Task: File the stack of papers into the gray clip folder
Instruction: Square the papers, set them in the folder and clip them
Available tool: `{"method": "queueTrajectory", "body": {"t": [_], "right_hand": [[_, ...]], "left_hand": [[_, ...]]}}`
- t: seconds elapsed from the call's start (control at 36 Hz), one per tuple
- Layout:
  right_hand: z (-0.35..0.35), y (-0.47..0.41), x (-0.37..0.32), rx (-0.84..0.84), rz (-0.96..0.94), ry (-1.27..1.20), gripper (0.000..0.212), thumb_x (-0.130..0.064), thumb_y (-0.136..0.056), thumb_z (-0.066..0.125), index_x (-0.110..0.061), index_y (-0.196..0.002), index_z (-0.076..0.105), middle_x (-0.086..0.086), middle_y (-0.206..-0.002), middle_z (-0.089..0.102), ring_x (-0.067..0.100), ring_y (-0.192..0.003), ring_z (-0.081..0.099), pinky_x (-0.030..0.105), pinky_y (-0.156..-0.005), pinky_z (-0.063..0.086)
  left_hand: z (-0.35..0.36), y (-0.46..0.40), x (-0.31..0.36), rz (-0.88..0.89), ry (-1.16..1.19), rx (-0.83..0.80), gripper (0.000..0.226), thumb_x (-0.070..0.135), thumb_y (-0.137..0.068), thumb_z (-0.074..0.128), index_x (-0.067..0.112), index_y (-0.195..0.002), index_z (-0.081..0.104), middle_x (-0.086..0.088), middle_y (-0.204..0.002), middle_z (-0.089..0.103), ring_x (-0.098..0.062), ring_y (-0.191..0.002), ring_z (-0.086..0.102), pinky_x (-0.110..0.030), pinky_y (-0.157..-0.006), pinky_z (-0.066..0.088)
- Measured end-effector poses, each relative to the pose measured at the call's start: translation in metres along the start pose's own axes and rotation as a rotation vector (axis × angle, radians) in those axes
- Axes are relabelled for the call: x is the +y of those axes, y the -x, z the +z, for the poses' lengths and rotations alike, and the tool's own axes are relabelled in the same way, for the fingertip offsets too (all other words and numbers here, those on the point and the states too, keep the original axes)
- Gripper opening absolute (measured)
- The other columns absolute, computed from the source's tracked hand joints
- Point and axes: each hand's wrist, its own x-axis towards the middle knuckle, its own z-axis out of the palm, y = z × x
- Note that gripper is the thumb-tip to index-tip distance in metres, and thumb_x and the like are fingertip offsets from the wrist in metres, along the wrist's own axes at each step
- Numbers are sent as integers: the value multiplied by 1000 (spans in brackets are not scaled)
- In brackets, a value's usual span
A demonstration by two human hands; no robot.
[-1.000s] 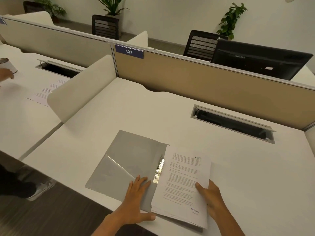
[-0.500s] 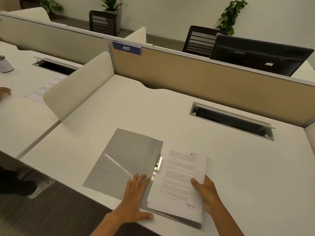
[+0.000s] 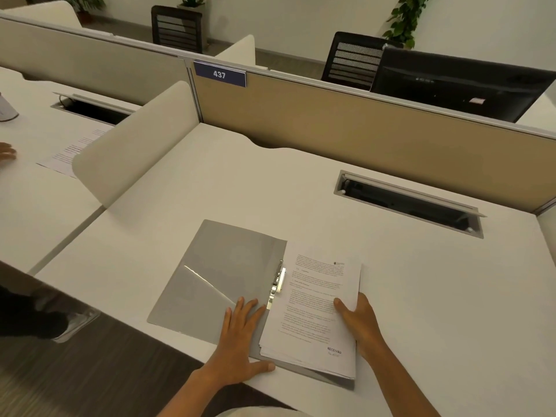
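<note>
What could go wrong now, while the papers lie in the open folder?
The papers look fanned at their near edge, so they might get clamped uneven. The metal clip seems raised beside them, not over them; closing the folder now could leave sheets loose. Its near corner overhangs the desk.

Dim warm indoor light, soft shadows, wide-angle edge distortion

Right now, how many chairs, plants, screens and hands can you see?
Chairs: 2, one and another
Plants: 3, one, one, one
Screens: 1
Hands: 3, left hand, right hand, another person's hand
Total: 9
</note>
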Motion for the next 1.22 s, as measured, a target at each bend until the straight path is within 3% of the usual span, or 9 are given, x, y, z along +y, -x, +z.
{"method": "queueTrajectory", "body": {"t": [0.17,0.33,0.42,0.47,0.64,0.78,0.86,1.06,1.22], "right_hand": [[1,-4,0,77,-44,244,62,-50,-96,66,-22,-145,42,5,-142,61,31,-119,66,50,-96,60],[-6,-8,1,163,-83,513,69,-64,-92,60,-19,-143,51,5,-142,61,33,-125,64,51,-100,57],[-9,-11,-1,162,-118,500,59,-60,-92,64,-20,-135,59,6,-129,64,29,-114,67,47,-93,61],[-12,-13,-3,162,-140,477,52,-56,-93,66,-20,-131,62,6,-124,63,28,-107,68,43,-89,62],[-18,-22,-3,173,-122,372,41,-49,-94,68,-15,-117,65,7,-118,65,28,-105,66,45,-93,61],[-18,-23,-5,152,-123,336,53,-48,-93,71,-19,-136,59,5,-129,58,29,-115,65,43,-94,58],[-18,-24,-5,162,-114,298,55,-48,-93,71,-19,-139,58,6,-133,58,28,-117,64,42,-95,57],[-18,-26,-10,151,-84,211,54,-46,-96,68,-17,-140,58,7,-131,61,28,-115,63,44,-98,58],[-21,-23,-10,135,-83,168,52,-40,-98,67,-16,-143,56,5,-129,64,24,-112,61,37,-92,54]], "left_hand": [[4,0,-1,2,2,15,119,104,-70,43,45,-161,-7,22,-169,-28,-13,-157,-32,-50,-130,-19],[8,0,-2,15,24,61,125,103,-69,49,43,-163,-8,19,-173,-20,-17,-160,-25,-43,-128,-18],[7,0,2,6,1,69,124,104,-69,46,47,-161,-14,20,-172,-22,-16,-160,-27,-46,-129,-18],[5,1,5,-5,-8,59,122,105,-68,45,45,-161,-8,19,-171,-23,-17,-159,-28,-51,-130,-17],[-2,4,10,-16,-59,17,124,106,-68,38,42,-159,-17,16,-168,-33,-17,-155,-37,-51,-129,-18],[-2,4,10,1,-29,37,123,104,-70,42,40,-162,-9,13,-172,-25,-19,-158,-32,-54,-130,-15],[2,3,7,15,-3,65,123,104,-70,45,39,-164,-1,12,-174,-18,-19,-160,-27,-56,-131,-11],[7,3,3,33,11,102,126,102,-70,48,39,-165,-5,12,-175,-15,-21,-162,-22,-56,-130,-8],[8,3,4,33,8,105,124,101,-72,48,38,-165,-2,12,-175,-15,-21,-162,-21,-60,-131,-6]]}}
